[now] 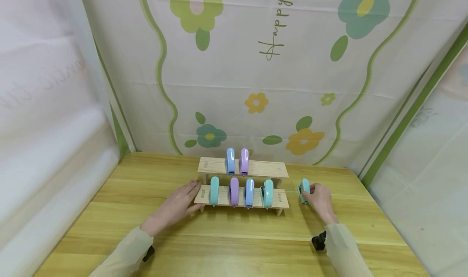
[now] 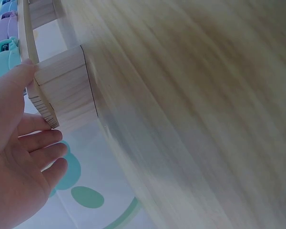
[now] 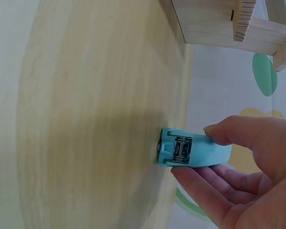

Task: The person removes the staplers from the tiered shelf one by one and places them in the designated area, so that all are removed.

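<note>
Looking light, stiff and slick, best held by its sides, the teal mini stapler (image 3: 200, 150) sits right of the two-tier wooden stand (image 1: 265, 170), pinched by the right hand (image 1: 321, 200) between thumb and fingers; the left hand (image 1: 179, 202) holds the stand's left end

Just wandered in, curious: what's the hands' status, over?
Right hand holds turquoise stapler, right of wooden rack. Left hand grips rack's left end. Nothing seen between stapler and rack.
</note>
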`<state>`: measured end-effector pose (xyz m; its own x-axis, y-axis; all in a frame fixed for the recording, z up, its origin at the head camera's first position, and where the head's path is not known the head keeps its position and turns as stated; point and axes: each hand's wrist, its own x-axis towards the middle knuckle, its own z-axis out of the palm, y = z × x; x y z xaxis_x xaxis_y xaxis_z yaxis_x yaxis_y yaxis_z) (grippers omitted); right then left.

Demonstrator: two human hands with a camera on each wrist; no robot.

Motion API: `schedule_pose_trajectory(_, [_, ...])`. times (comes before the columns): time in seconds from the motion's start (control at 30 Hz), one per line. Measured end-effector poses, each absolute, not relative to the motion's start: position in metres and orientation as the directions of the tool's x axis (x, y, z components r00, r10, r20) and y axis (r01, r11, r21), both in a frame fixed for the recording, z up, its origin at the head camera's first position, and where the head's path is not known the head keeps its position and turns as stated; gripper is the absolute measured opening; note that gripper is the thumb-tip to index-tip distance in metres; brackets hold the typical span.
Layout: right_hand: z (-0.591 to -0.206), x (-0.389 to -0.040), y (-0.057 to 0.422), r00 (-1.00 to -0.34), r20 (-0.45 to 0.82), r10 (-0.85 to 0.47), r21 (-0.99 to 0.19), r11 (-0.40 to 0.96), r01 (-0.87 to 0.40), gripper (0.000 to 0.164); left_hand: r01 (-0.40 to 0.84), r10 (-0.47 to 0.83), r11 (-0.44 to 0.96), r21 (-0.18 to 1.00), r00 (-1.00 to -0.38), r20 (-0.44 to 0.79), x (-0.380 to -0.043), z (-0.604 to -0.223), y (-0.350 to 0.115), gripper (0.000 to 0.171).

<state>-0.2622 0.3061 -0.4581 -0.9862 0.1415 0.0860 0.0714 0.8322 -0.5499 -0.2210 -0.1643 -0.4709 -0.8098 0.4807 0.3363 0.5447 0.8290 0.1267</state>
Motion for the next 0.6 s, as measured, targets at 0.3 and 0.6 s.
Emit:
schedule_pose_trajectory(0.3, [-0.4593,-0.2618,0.3064,-0.985,0.095,0.142,-0.544,0.836,0.068,0.032,0.544,0.480,0.828,0.138,-0.814,0.328,-0.2214,-0.4712,-0.1638,0.074])
schedule_pose_trajectory(0.6, [-0.4584,-0.2616,0.3058,-0.987,0.099,0.127,-0.537,0.842,0.054,0.033,0.547,0.478,0.824,0.146,-0.810,0.340,-0.2207,-0.4700,-0.1643,0.074])
